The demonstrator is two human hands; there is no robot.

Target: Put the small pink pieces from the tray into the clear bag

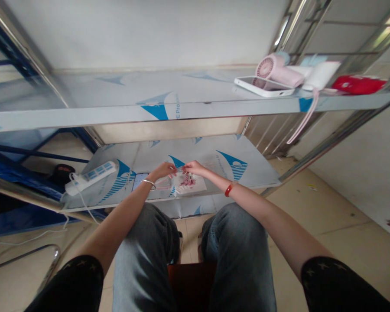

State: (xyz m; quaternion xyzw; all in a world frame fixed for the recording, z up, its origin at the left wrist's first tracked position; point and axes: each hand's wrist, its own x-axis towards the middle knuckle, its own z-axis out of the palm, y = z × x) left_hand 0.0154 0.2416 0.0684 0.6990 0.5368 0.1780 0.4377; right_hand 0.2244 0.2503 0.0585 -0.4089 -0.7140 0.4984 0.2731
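Over the front part of the lower shelf [195, 149], my left hand [165, 170] and my right hand [195, 167] meet fingertip to fingertip. Both are closed in a pinch; whatever lies between the fingers is too small to name. Just below my right hand is a pale, see-through packet or sheet [199, 185] with a cluster of small dark-red pieces [189, 181] on or in it. A pinkish strip or loop [162, 184] lies under my left hand. Partly hidden behind my left wrist, a phone [139, 180] rests on the shelf.
A white power strip [92, 177] with a cable occupies the shelf's left end. The upper shelf [117, 110] crosses in front, holding a pink handheld fan [279, 71], a white-edged tablet or phone [263, 86] and a red pouch [359, 84]. A pink strap [305, 119] hangs off its edge.
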